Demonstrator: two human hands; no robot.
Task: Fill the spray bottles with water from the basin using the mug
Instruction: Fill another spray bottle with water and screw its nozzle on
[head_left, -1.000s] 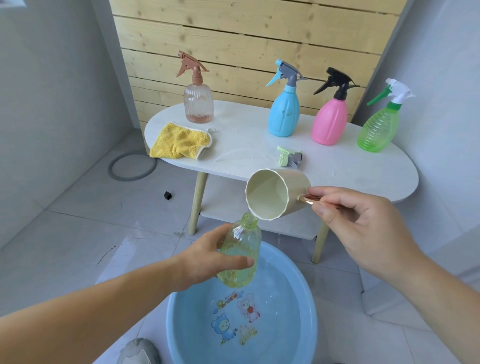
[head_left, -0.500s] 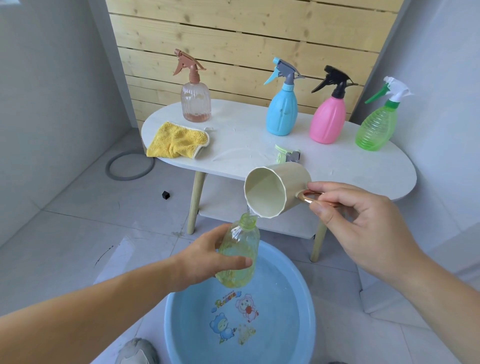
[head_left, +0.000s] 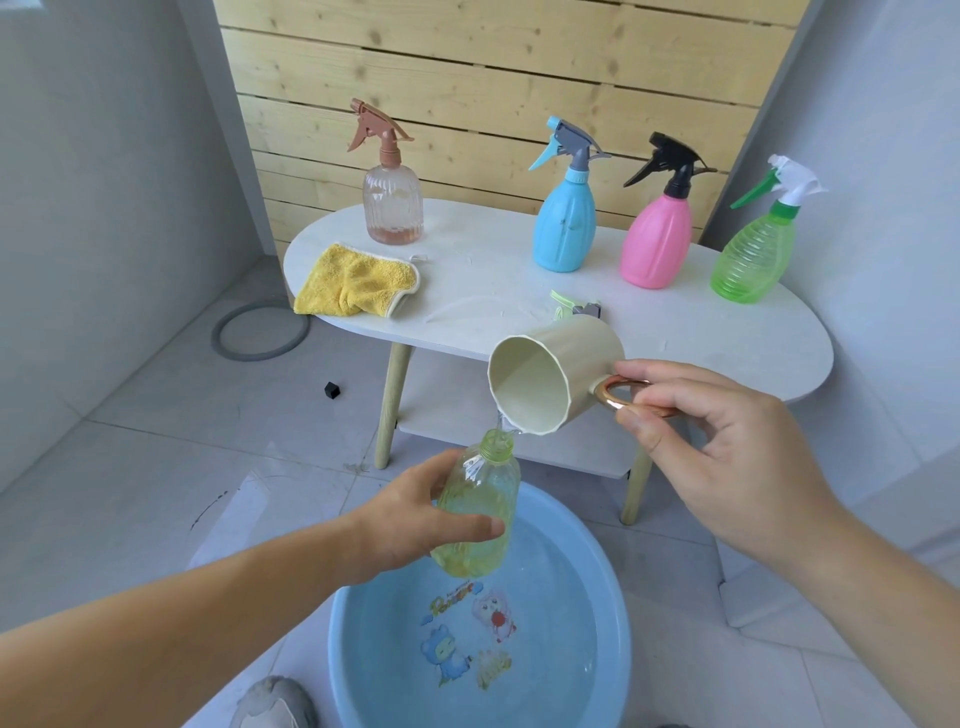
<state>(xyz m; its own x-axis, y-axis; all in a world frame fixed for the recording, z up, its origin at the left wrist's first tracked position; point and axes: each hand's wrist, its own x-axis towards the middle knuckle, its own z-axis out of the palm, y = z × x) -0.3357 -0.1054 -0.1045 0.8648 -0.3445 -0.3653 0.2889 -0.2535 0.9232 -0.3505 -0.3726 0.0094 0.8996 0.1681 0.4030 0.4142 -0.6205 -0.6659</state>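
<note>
Left of the white oval table (head_left: 493, 270), on the floor tiles: grey ring (head_left: 260, 332), then a small black cube (head_left: 331, 389) nearer the table's left leg. On the table's left end, at its front edge, a crumpled yellow cloth (head_left: 356, 283). At the table's back-left stands a clear ribbed spray bottle (head_left: 392, 208) w/ brown trigger, upright, pinkish liquid low inside.

Below and in front of the table's front edge, L hand (head_left: 410, 525) grips the yellow-green bottle (head_left: 480, 514), thumb across the front, fingers round the back. Bottle has no sprayer on, neck open, leaning a bit, liquid in its lower part. Blue basin (head_left: 358, 654) sits on the floor in front of the table, directly beneath that bottle, w/ water and cartoon pics on its bottom.

Cream mug (head_left: 550, 379) is held at the table's front edge, tipped on its side, mouth facing left, lip just above the bottle neck. A thin trickle of water shows betw. lip and neck. On the table just behind the mug lies a loose pale-green sprayer head (head_left: 571, 310), partly hidden.

Along the table's back, mid to right, all upright and apart: blue spray bottle (head_left: 563, 228) w/ grey trigger, pink spray bottle (head_left: 655, 244) w/ black trigger. R hand (head_left: 717, 441), in front of the table's right half, pinches the mug's copper handle betw. thumb and forefinger, other fingers loosely curled. Green ribbed spray bottle (head_left: 753, 260), white-green trigger, stands at the table's right end.
</note>
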